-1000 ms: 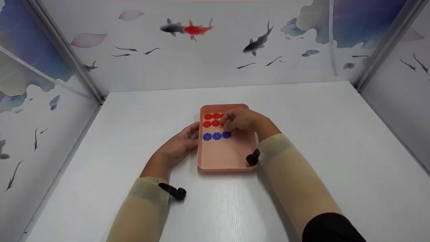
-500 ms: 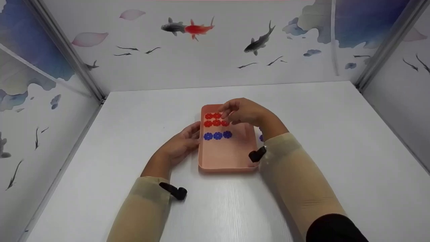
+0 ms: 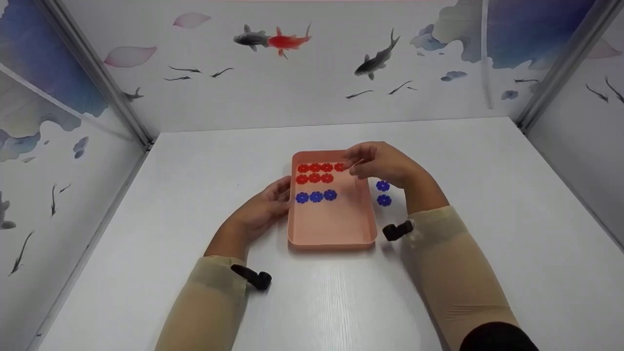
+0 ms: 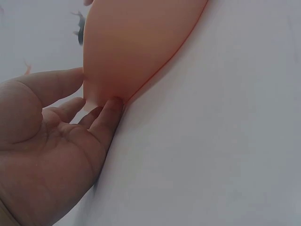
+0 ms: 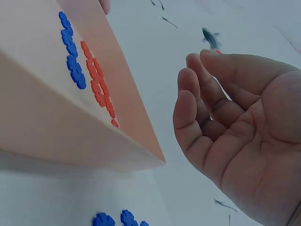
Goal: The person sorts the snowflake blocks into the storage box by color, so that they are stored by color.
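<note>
A shallow pink tray point(image 3: 334, 225) stands in the middle of the table. Red flower-shaped plastic pieces point(image 3: 315, 178) lie in two rows near its far end, and a row of blue flower-shaped pieces point(image 3: 316, 197) lies below them. My left hand point(image 3: 263, 208) rests against the tray's left side; in the left wrist view its thumb and fingers point(image 4: 106, 117) touch the outer wall. Over the tray's far right edge is my right hand point(image 3: 382, 161), loosely curved. In the right wrist view nothing shows between its fingers point(image 5: 186, 106).
Blue flower-shaped pieces point(image 3: 383, 200) lie on the white table point(image 3: 312, 302), just right of the tray and partly beside my right wrist. Panels printed with fish point(image 3: 375, 61) enclose the table at the back and sides.
My right hand has moved from over the blue row up and right to the tray's far right edge. The upper red row and blue pieces on the table have come into sight. My left hand stays.
</note>
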The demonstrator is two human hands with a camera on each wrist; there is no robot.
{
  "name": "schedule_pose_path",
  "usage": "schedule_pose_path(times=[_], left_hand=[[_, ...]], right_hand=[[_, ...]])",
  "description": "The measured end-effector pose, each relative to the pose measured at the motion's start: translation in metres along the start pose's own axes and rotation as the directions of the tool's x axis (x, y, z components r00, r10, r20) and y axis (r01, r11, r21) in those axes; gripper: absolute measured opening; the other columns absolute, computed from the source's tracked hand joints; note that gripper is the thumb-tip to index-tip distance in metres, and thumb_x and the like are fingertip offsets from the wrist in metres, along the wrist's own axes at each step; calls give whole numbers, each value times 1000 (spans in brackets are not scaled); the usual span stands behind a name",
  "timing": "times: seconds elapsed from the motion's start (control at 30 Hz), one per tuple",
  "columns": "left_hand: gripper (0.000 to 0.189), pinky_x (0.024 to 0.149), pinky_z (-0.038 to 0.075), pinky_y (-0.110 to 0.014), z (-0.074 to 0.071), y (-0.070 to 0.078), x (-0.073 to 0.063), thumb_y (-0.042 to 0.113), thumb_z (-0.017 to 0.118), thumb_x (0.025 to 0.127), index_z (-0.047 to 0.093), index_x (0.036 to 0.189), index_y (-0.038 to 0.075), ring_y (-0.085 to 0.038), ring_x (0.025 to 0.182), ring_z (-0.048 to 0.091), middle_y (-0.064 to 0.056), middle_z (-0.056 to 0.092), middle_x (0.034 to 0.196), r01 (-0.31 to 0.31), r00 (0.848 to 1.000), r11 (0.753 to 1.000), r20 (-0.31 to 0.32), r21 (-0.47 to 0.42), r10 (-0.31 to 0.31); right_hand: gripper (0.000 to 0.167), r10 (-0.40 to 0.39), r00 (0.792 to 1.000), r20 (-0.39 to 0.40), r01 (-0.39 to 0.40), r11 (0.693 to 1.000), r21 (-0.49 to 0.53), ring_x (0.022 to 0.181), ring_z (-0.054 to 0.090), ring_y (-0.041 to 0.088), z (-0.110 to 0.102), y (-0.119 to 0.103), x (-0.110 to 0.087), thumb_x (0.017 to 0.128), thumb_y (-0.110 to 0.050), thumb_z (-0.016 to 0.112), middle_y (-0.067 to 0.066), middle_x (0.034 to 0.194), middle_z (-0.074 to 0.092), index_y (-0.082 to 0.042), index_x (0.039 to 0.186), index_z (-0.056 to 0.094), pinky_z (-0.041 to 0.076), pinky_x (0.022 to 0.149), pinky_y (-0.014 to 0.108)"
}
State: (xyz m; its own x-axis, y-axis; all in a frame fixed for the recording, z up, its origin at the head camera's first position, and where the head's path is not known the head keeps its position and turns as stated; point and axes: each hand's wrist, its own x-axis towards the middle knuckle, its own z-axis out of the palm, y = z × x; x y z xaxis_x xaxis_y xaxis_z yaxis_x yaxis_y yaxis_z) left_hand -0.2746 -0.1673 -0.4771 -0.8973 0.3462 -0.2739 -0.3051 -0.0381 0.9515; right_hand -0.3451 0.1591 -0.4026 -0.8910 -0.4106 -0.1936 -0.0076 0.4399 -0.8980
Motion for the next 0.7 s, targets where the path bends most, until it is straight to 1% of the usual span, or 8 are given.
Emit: schedule_pose_path(times=[0.07, 0.13, 0.27, 0.33, 0.43, 0.5, 0.7], left_hand=[[84, 128, 41, -37, 0, 0, 0, 8, 76, 97, 36, 167, 31, -12, 161, 36, 10, 37, 174, 5, 1000, 1000, -4, -3, -5], [83, 129, 41, -37, 0, 0, 1, 8, 76, 97, 37, 167, 32, -12, 162, 36, 11, 38, 173, 8, 1000, 1000, -7, -7, -8], [83, 129, 40, -37, -1, 0, 2, 8, 76, 97, 37, 166, 31, -12, 162, 35, 11, 37, 173, 9, 1000, 1000, -7, -8, -9], [83, 129, 40, -37, -2, -1, 2, 8, 76, 98, 37, 167, 31, -13, 162, 35, 11, 37, 173, 11, 1000, 1000, -7, -8, -11], [83, 129, 40, -37, -2, -1, 2, 8, 76, 98, 36, 167, 31, -13, 163, 34, 11, 37, 174, 10, 1000, 1000, -7, -8, -10], [83, 129, 40, -37, -1, -2, 1, 8, 76, 98, 36, 167, 31, -13, 163, 35, 11, 37, 174, 8, 1000, 1000, -9, -7, -8], [82, 128, 42, -37, -1, -1, 1, 9, 76, 98, 37, 166, 33, -13, 162, 35, 11, 37, 174, 5, 1000, 1000, -15, -3, -5]], right_hand=[[42, 13, 1000, -20, -13, 1000, -5, 124, 69, 33, -7, 4, -2, 100, -9, 74, 17, 139, 68, -16, 141, 68, 62, 105, 37], [42, 35, 998, -49, -36, 999, -7, 125, 69, 29, -15, 8, -3, 100, -11, 73, 14, 138, 68, -17, 142, 67, 61, 107, 39], [42, 92, 989, -113, -92, 996, 0, 127, 67, 32, -31, 20, -4, 102, -13, 72, 8, 137, 69, -20, 142, 66, 59, 109, 41], [42, 122, 984, -131, -120, 993, 19, 128, 65, 34, -36, 27, -4, 102, -13, 71, 9, 138, 68, -20, 143, 65, 57, 111, 43], [43, 154, 977, -147, -150, 988, 38, 129, 64, 34, -42, 36, -3, 102, -13, 71, 12, 143, 66, -19, 144, 64, 55, 114, 44], [44, 166, 973, -160, -160, 986, 50, 129, 64, 32, -44, 41, -2, 102, -15, 72, 13, 145, 65, -19, 144, 64, 54, 116, 44], [45, 193, 956, -221, -185, 981, 57, 131, 62, 24, -50, 55, 0, 102, -18, 72, 6, 147, 65, -20, 145, 64, 51, 119, 45]])
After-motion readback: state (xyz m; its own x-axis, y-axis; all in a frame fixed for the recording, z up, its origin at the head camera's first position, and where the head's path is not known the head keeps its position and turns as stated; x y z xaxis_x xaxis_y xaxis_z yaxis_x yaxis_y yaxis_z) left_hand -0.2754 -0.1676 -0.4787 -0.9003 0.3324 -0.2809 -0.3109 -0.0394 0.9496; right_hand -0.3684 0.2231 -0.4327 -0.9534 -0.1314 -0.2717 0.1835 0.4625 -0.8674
